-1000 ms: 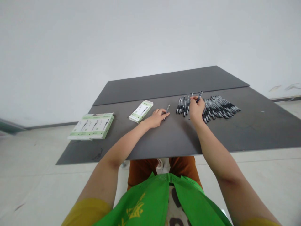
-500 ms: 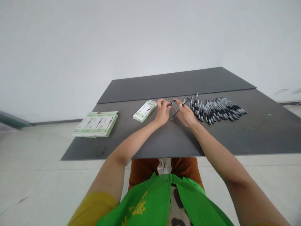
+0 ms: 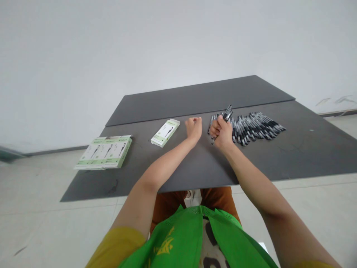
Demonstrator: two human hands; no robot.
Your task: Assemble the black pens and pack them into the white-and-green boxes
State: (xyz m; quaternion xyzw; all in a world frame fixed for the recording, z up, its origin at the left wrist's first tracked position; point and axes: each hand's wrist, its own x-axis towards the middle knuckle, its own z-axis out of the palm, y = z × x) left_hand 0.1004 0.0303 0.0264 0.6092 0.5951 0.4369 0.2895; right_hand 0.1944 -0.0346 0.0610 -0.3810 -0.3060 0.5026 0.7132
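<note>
My right hand [image 3: 222, 133] is closed in a fist around several black pens [image 3: 228, 112]; their ends stick out above the thumb. Close to its right, many clear-barrelled pens [image 3: 255, 126] lie side by side in a loose row on the dark table. My left hand [image 3: 193, 127] hovers over the table with its fingers curled in, and no pen shows in it. Just left of it lies a green and white pen box [image 3: 165, 133] with a pen printed on its face.
Several more green and white boxes [image 3: 104, 152] lie side by side at the left of the dark grey table [image 3: 178, 167]. A raised or separate dark panel [image 3: 192, 96] runs along the back, in front of a white wall [image 3: 178, 44].
My hands have moved apart. The pen my left fingers held no longer shows there, and my right hand has closed into a fist around pens. The view has shifted slightly.
</note>
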